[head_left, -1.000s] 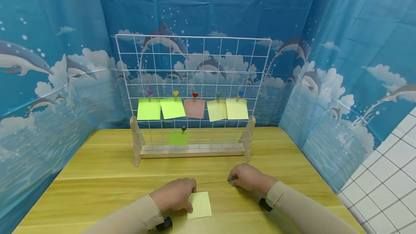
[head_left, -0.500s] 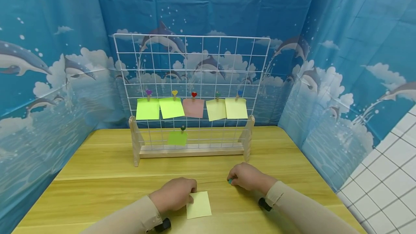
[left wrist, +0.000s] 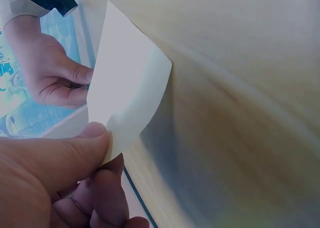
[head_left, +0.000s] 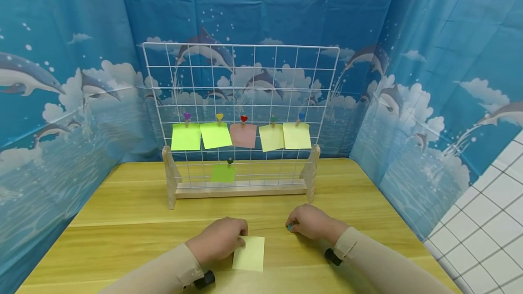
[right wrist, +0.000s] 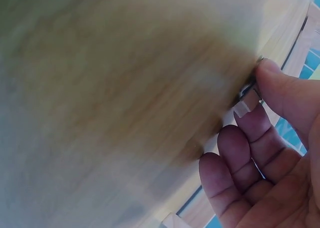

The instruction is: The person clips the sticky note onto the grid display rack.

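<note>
My left hand (head_left: 218, 239) pinches a pale yellow sticky note (head_left: 250, 255) by one corner, between thumb and fingers. In the left wrist view the note (left wrist: 131, 72) stands tilted and slightly bowed, off the tabletop. To its right my right hand (head_left: 312, 222) is low over the table, thumb and fingertips pinching a small clothespin (right wrist: 248, 103). A teal bit of the clothespin (head_left: 289, 227) shows in the head view; the fingers hide much of the rest.
Behind the hands stands a white wire grid rack (head_left: 241, 191) on a wooden base. Clothespins with heart tops hold a row of notes on it: green, pink (head_left: 243, 136) and yellow. One green note (head_left: 223, 173) hangs lower. Dolphin-print curtains (head_left: 261, 3) surround the wooden table (head_left: 122, 212).
My left hand has moved slightly away from me, and the yellow note has come up with it off the table. The right hand stays in place with the clothespin.
</note>
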`<action>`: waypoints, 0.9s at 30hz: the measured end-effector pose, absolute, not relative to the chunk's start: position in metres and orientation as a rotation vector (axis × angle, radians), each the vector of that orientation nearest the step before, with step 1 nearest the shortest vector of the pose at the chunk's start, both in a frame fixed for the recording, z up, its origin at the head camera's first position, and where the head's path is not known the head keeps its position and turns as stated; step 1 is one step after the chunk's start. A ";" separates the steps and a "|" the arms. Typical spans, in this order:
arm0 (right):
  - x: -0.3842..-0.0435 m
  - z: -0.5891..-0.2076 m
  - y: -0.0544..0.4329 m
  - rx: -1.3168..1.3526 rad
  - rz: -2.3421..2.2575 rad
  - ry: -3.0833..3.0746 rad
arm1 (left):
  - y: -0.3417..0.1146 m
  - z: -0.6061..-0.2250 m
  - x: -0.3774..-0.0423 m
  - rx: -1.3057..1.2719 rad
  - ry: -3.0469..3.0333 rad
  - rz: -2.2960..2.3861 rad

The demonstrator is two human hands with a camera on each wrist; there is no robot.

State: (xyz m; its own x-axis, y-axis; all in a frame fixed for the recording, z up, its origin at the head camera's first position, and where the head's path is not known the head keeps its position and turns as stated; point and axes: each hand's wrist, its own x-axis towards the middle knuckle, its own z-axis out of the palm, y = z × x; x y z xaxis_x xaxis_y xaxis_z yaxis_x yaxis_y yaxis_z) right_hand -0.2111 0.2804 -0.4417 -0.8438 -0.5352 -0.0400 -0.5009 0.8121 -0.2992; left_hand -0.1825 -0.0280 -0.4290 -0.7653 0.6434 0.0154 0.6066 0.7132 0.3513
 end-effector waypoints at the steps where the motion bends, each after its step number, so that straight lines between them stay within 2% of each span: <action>1: -0.211 -0.442 0.281 -0.831 -0.424 2.872 | -0.028 -0.429 -0.183 1.023 2.809 0.527; 12: -0.213 -0.442 0.284 -0.858 -0.474 2.870 | -0.029 -0.421 -0.193 0.980 2.832 0.600; 27: -0.213 -0.440 0.283 -0.728 -0.534 2.908 | -0.031 -0.417 -0.214 0.908 2.902 0.657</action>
